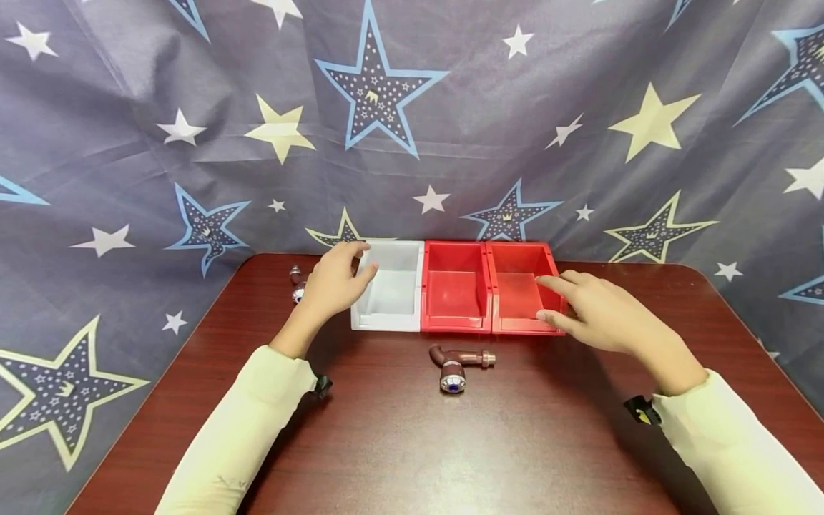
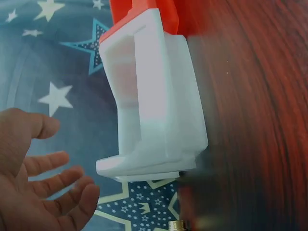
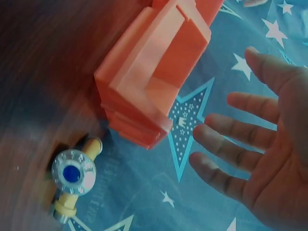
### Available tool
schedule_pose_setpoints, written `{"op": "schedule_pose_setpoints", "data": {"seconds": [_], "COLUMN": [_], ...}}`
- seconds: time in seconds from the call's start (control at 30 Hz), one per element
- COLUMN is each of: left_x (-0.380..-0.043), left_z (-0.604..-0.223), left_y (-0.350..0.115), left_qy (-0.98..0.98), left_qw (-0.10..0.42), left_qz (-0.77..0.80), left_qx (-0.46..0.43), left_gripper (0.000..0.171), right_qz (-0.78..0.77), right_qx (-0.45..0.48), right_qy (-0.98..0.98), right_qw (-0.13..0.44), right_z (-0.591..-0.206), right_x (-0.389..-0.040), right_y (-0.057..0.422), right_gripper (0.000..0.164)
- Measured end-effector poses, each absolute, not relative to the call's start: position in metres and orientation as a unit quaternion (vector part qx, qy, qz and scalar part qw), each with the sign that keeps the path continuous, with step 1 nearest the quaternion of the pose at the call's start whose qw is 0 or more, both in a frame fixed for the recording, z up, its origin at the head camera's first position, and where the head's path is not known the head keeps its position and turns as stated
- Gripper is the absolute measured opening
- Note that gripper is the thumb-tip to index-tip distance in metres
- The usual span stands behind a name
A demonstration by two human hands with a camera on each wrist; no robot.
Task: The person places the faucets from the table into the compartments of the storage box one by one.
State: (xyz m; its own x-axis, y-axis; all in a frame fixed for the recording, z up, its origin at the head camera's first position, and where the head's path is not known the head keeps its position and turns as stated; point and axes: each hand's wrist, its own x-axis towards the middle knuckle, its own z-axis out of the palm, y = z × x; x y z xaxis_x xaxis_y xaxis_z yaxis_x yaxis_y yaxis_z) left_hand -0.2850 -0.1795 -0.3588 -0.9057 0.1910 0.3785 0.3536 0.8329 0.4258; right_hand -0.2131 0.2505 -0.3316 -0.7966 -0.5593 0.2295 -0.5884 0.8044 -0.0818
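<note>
The likeliest trouble is coming from low fingers (image 3: 219, 143): if either hand drops carelessly, it could be catching a rim and skewing the row of bins. The left hand (image 1: 336, 282) is hovering by the outer side of the white bin (image 1: 386, 322), the right hand (image 1: 599, 311) by the right red bin (image 1: 524, 326); both are holding nothing, fingers standing wide apart. A loose tap (image 1: 453, 366) is lying on the desk (image 1: 515, 458) just in front of the middle red bin (image 1: 455, 325) — its rounded body could be rolling if a sleeve brushes it. A second tap (image 1: 297, 282) is resting beyond the left hand, and a third tap (image 3: 72, 174) is lying beside the right red bin, where a sideways sweep might be knocking either. The white and middle red bins are showing only their own floors — the right one, partly covered by fingers, is revealing no contents in its visible part
</note>
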Motion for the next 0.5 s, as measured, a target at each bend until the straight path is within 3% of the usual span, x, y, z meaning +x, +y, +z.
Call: {"op": "schedule_pose_setpoints", "data": {"seconds": [0.23,0.5], "left_x": [-0.297,-0.308], "left_z": [-0.362,-0.367], "left_y": [-0.191,-0.198], "left_qy": [-0.935,-0.899], "left_qw": [0.11,-0.002], "left_qz": [-0.326,-0.438], "left_qx": [-0.082,-0.018], "left_gripper": [0.047,0.048], "right_qz": [0.091,0.107], "right_qx": [0.289,0.277], "right_qy": [-0.949,-0.95], "right_qw": [0.084,0.097], "right_z": [-0.33,-0.335], "right_x": [-0.216,-0.225], "right_y": [0.263,0.282], "right_gripper": [0.062,0.052]}}
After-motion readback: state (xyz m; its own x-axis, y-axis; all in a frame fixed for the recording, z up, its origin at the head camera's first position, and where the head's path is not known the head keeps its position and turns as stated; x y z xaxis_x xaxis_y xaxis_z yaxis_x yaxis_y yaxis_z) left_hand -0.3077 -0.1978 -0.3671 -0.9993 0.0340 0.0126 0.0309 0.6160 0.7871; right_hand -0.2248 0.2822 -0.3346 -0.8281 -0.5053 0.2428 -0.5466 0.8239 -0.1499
